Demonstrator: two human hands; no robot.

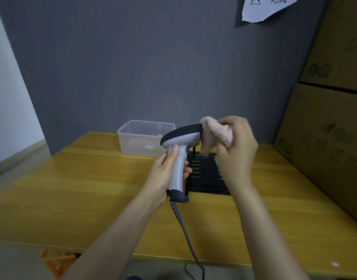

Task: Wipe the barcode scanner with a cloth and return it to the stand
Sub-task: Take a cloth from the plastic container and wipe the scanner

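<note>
- Barcode scanner held up above the desk, clear of it, in front of the person.
- Left hand wraps the grey handle; that grip is closed round the handle, thumb up the near side, fingertips showing past the far side.
- Scanner long axis: handle runs near upright, slightly tilted, dark butt end down toward the camera, cable dropping off the desk's near edge.
- Head of the scanner points right, toward the right hand.
- Right hand grip is pinched shut on a bunched pink cloth, which presses on the front end of the scanner head; the window itself is hidden by the cloth.
- Key relation: the cloth sits just right of and above the left grip, touching the nose of the head. Judgement: wiping in progress, and the rest of the head and handle lie left and down from the cloth.
- Black slatted stand lies on the desk directly behind and below the scanner, between the two hands, partly hidden by both; a thin upright post shows at its back.
- Left hand is the nearer one to the stand and already carries the scanner; the return looks like a short lowering forward and right.
- Risk, judged: cable could drag while lowering.
- Clear plastic tub sits behind left, cardboard boxes at right, both apart from the action.
</note>
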